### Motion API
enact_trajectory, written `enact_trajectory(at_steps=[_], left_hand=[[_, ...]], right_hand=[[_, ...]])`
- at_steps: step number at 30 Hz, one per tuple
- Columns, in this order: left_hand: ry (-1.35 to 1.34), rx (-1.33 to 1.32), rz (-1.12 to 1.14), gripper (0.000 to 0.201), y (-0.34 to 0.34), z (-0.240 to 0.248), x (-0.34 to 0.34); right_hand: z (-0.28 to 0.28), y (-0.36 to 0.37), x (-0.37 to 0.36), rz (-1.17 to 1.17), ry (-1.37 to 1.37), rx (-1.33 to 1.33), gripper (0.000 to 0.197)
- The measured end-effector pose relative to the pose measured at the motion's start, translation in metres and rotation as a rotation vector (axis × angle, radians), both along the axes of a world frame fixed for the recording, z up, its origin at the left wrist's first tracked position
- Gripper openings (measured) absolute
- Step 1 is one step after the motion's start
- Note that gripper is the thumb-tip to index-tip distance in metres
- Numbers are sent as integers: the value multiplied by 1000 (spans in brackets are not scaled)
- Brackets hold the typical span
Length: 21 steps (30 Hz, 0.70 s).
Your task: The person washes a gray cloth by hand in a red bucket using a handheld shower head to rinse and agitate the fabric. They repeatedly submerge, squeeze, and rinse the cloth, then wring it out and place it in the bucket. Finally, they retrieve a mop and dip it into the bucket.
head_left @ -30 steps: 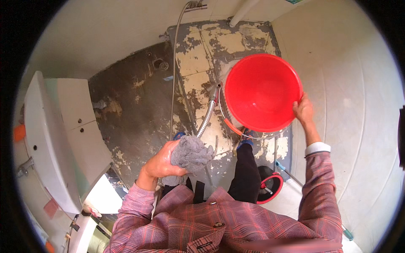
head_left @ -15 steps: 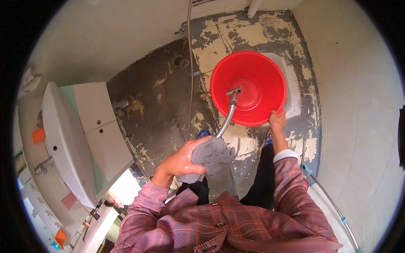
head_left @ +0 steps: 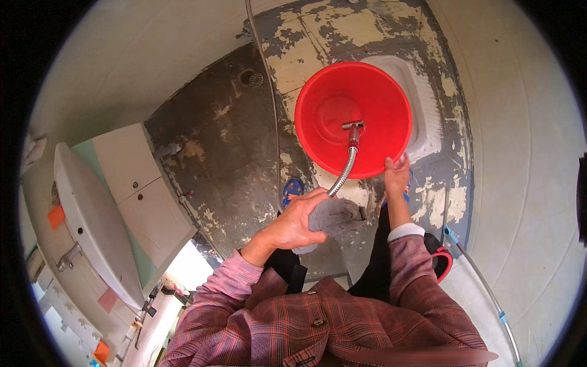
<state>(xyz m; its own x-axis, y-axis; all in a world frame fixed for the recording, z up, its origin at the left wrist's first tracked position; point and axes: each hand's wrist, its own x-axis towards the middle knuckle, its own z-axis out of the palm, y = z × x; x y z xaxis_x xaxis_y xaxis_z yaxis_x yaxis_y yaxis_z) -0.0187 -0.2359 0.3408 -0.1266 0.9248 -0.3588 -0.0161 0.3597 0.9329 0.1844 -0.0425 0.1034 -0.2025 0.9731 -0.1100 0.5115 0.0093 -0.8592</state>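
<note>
In my left hand (head_left: 292, 224) is a bunched grey cloth (head_left: 337, 218), thumb and fingers wrapped round it. A flexible metal hose (head_left: 345, 173) runs out from behind that cloth; I cannot tell whether the hand also grips it. The hose ends in a metal spray head or tap fitting (head_left: 353, 133) over the inside of a red bucket (head_left: 318, 92). My right hand (head_left: 397, 176) is closed on the bucket's near right rim, thumb and fingers on either side of the edge. What is under the cloth is hidden.
The bucket partly covers a white squat toilet (head_left: 428, 122). A washbasin (head_left: 92, 220) with a cabinet (head_left: 147, 196) stands left. A thin hose (head_left: 269, 79) crosses the worn floor near a drain (head_left: 255, 79). A pole (head_left: 483, 281) leans right, beside a black-and-red object (head_left: 441, 263).
My left hand and the cloth have moved right and up, toward the bucket. The metal fitting sits further right inside the bucket. The whole view has shifted slightly; my right hand stays on the rim.
</note>
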Motion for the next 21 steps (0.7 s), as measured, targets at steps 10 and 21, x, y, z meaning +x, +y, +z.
enact_trajectory(at_steps=[10, 21], left_hand=[[57, 13, -11, 55, -11, -3, 7], [-18, 4, -82, 57, -17, -8, 2]], right_hand=[[70, 4, -83, -112, 406, -1194, 60], [56, -24, -93, -149, 889, -1346, 47]])
